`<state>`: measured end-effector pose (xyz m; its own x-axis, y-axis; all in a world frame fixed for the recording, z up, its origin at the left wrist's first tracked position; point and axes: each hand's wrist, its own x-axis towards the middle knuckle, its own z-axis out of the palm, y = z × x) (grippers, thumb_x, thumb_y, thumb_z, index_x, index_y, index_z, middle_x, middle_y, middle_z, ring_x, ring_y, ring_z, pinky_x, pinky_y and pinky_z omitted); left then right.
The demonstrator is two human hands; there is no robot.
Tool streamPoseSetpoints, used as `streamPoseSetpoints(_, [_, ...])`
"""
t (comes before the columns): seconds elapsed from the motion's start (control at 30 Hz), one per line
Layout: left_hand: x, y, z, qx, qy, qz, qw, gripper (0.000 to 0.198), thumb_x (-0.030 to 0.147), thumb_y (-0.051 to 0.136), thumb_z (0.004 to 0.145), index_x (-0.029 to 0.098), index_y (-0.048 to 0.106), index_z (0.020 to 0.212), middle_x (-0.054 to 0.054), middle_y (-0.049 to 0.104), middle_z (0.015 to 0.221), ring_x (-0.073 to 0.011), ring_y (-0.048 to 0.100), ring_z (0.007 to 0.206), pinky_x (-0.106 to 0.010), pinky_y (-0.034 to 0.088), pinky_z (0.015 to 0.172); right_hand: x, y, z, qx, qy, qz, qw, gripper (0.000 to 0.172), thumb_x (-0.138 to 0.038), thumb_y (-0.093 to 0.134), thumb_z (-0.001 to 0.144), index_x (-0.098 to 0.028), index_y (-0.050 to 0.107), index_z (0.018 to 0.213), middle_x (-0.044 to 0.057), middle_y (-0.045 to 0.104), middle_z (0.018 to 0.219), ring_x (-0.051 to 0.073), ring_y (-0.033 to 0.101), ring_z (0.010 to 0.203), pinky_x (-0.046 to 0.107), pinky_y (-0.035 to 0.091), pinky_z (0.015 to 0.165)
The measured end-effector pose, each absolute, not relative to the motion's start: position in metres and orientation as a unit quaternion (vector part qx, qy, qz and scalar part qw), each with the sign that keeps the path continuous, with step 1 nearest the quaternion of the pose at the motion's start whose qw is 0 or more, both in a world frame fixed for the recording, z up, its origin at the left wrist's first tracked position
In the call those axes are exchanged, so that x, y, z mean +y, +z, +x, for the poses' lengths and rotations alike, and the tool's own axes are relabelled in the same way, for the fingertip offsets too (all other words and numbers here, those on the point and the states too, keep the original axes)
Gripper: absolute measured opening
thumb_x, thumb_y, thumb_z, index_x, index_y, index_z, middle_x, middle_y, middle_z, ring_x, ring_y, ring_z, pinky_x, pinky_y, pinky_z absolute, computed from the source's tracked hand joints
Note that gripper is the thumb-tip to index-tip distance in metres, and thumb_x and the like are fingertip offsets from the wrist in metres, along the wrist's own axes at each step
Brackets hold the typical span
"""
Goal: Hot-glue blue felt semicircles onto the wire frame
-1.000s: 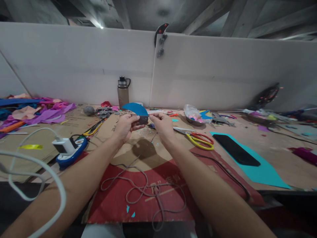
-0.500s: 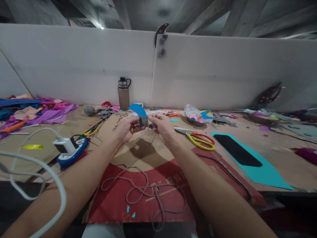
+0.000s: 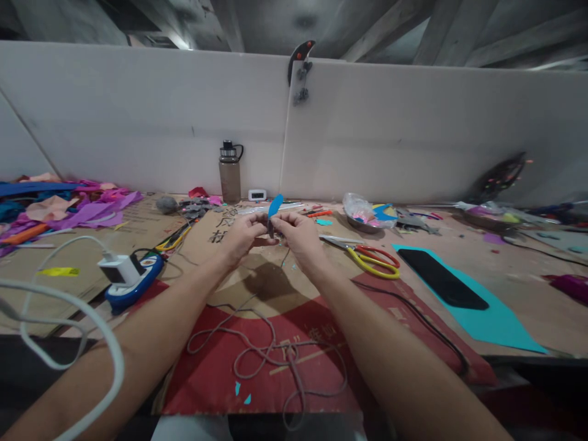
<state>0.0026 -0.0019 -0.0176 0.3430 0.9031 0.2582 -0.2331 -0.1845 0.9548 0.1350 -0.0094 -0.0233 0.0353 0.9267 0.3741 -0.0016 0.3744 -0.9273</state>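
Observation:
Over the middle of the cardboard, my left hand [image 3: 245, 237] and my right hand [image 3: 297, 236] meet with fingers closed on a small curved blue piece [image 3: 276, 204], perhaps felt or paper. Its blue tip points up, and a dark grey lower part is mostly behind my fingers. The piece is turned nearly edge-on. A thin strand hangs below my right fingers. Beneath my forearms a thin grey-pink cord [image 3: 264, 352] lies in loose loops on the red part of the cardboard [image 3: 206, 392].
Scissors with red and yellow handles [image 3: 374, 260] and a black phone [image 3: 441, 277] on turquoise sheet lie right. A bottle [image 3: 229, 174] stands by the white partition. A bowl of scraps [image 3: 365, 220] sits back right. At left are a blue power strip [image 3: 133, 294], white cable [image 3: 117, 367] and coloured scraps [image 3: 92, 211].
The blue piece has turned from its broad side to nearly edge-on, its tip now upright. My hands have come closer together. A small white clock behind them has come into view.

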Motion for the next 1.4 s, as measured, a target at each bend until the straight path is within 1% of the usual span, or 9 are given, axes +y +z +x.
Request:
streamPoseSetpoints(0.1, [-0.003, -0.020, 0.005, 0.293, 0.500, 0.604, 0.546, 0.019, 0.020, 0.064, 0.068, 0.014, 0.063, 0.087, -0.006, 0.066, 0.085, -0.0163, 0.064, 0.078, -0.032, 0.056, 0.070, -0.008, -0.025, 0.136, -0.593, 0.355, -0.407, 0.596, 0.018, -0.034, 0.056, 0.072, -0.017, 0.062, 0.069, -0.003, 0.056, 0.061, 0.009, 0.045, 0.056, 0.024, 0.038, 0.057])
streamPoseSetpoints(0.2, [-0.002, -0.021, 0.008, 0.319, 0.511, 0.596, 0.531, 0.013, 0.023, 0.061, 0.073, 0.014, 0.061, 0.082, -0.005, 0.065, 0.078, -0.0156, 0.064, 0.071, -0.033, 0.056, 0.068, -0.008, -0.025, 0.135, -0.620, 0.303, -0.407, 0.598, 0.019, -0.031, 0.052, 0.075, -0.017, 0.065, 0.076, 0.001, 0.063, 0.072, 0.012, 0.053, 0.065, 0.027, 0.043, 0.066])
streamPoseSetpoints(0.27, [-0.001, -0.022, 0.009, 0.332, 0.517, 0.588, 0.526, 0.011, 0.023, 0.060, 0.074, 0.014, 0.060, 0.079, -0.004, 0.065, 0.075, -0.0152, 0.064, 0.069, -0.033, 0.055, 0.068, -0.010, -0.024, 0.135, -0.638, 0.262, -0.413, 0.595, 0.019, -0.029, 0.050, 0.077, -0.018, 0.065, 0.080, 0.002, 0.065, 0.076, 0.013, 0.055, 0.070, 0.028, 0.043, 0.069])
streamPoseSetpoints(0.43, [0.001, -0.021, 0.008, 0.331, 0.527, 0.575, 0.532, 0.009, 0.021, 0.061, 0.074, 0.013, 0.058, 0.077, -0.005, 0.065, 0.076, -0.0138, 0.063, 0.068, -0.034, 0.055, 0.072, -0.016, -0.023, 0.134, -0.647, 0.201, -0.427, 0.598, 0.013, -0.028, 0.050, 0.077, -0.018, 0.059, 0.080, 0.001, 0.060, 0.071, 0.012, 0.053, 0.064, 0.026, 0.041, 0.062])
streamPoseSetpoints(0.6, [0.001, -0.020, 0.006, 0.315, 0.552, 0.550, 0.542, 0.011, 0.020, 0.062, 0.073, 0.012, 0.055, 0.078, -0.005, 0.065, 0.077, -0.0140, 0.064, 0.068, -0.034, 0.056, 0.070, -0.015, -0.027, 0.135, -0.639, 0.189, -0.433, 0.606, 0.011, -0.028, 0.050, 0.078, -0.019, 0.055, 0.077, 0.000, 0.057, 0.070, 0.012, 0.051, 0.063, 0.026, 0.039, 0.061])
streamPoseSetpoints(0.77, [-0.002, -0.019, 0.005, 0.321, 0.572, 0.529, 0.538, 0.012, 0.021, 0.061, 0.073, 0.014, 0.052, 0.074, -0.003, 0.063, 0.073, -0.0130, 0.063, 0.066, -0.033, 0.057, 0.067, -0.016, -0.025, 0.136, -0.632, 0.202, -0.440, 0.606, 0.010, -0.027, 0.049, 0.078, -0.019, 0.054, 0.076, 0.000, 0.057, 0.070, 0.012, 0.051, 0.064, 0.026, 0.039, 0.062])
streamPoseSetpoints(1.17, [-0.003, -0.016, 0.007, 0.308, 0.587, 0.523, 0.535, 0.015, 0.024, 0.064, 0.072, 0.014, 0.055, 0.076, -0.002, 0.063, 0.075, -0.0124, 0.063, 0.067, -0.032, 0.057, 0.068, -0.014, -0.026, 0.137, -0.630, 0.201, -0.448, 0.602, 0.011, -0.029, 0.050, 0.078, -0.019, 0.054, 0.074, 0.001, 0.056, 0.070, 0.013, 0.050, 0.064, 0.027, 0.038, 0.062])
streamPoseSetpoints(1.3, [-0.005, -0.014, 0.007, 0.319, 0.615, 0.500, 0.520, 0.014, 0.022, 0.064, 0.071, 0.015, 0.053, 0.075, -0.001, 0.061, 0.074, -0.0105, 0.062, 0.066, -0.030, 0.057, 0.067, -0.017, -0.026, 0.134, -0.638, 0.202, -0.444, 0.596, 0.011, -0.029, 0.050, 0.078, -0.019, 0.054, 0.076, 0.001, 0.057, 0.072, 0.013, 0.051, 0.066, 0.027, 0.038, 0.064])
streamPoseSetpoints(1.4, [-0.002, -0.011, 0.002, 0.322, 0.636, 0.480, 0.511, 0.012, 0.020, 0.062, 0.072, 0.016, 0.053, 0.078, 0.001, 0.060, 0.071, -0.0103, 0.062, 0.063, -0.030, 0.057, 0.066, -0.019, -0.029, 0.132, -0.652, 0.213, -0.425, 0.591, 0.014, -0.032, 0.049, 0.080, -0.019, 0.054, 0.077, 0.000, 0.057, 0.074, 0.013, 0.050, 0.067, 0.026, 0.037, 0.065])
